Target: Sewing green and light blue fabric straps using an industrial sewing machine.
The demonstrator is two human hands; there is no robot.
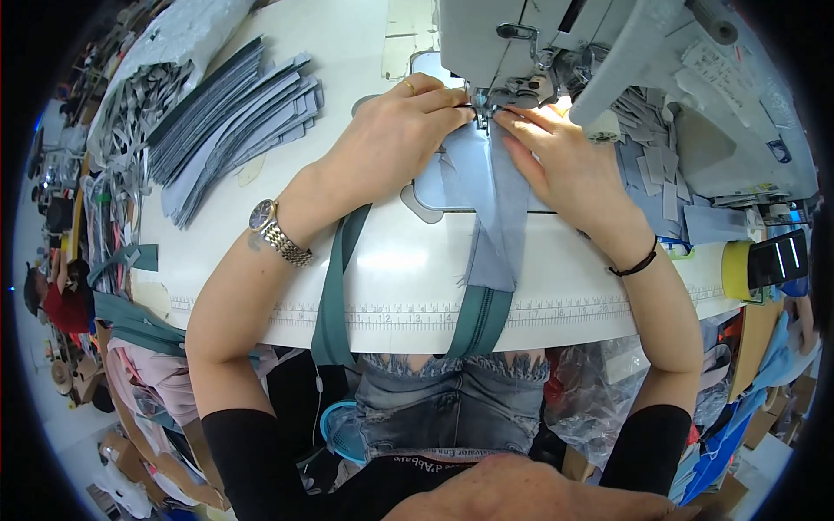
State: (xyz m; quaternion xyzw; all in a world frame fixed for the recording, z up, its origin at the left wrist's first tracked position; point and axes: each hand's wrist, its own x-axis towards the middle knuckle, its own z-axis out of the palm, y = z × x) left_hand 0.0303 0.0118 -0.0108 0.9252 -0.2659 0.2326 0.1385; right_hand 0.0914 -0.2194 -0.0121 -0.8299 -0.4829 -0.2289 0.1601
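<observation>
From where I stand: person sits at the sewing machine (499, 43), both hands up at the presser foot (483, 122). Left hand (408, 126) is just left of the foot, fingers bunched, tips at the work; can't tell if it's actually pinching. Right hand (560, 152) is just right of it, fingers close together and laid over the grey fabric piece (508, 187); no clear grip visible, can't confirm a hold. That piece runs from the foot area toward the person, lower end lying over a green zipper (482, 319), which crosses the printed ruler scale (400, 319) and goes over the desk (400, 260) front edge. Second green strip (334, 291) comes out below the left forearm and reaches the same edge; can't see whether the two connect. Fanned stack of grey fabric strips (230, 135) sits left on the desk, near a clear plastic bag (169, 52). Grey scraps (665, 174) lie right of the right hand, yellow tape roll (736, 271) farther right.
</observation>
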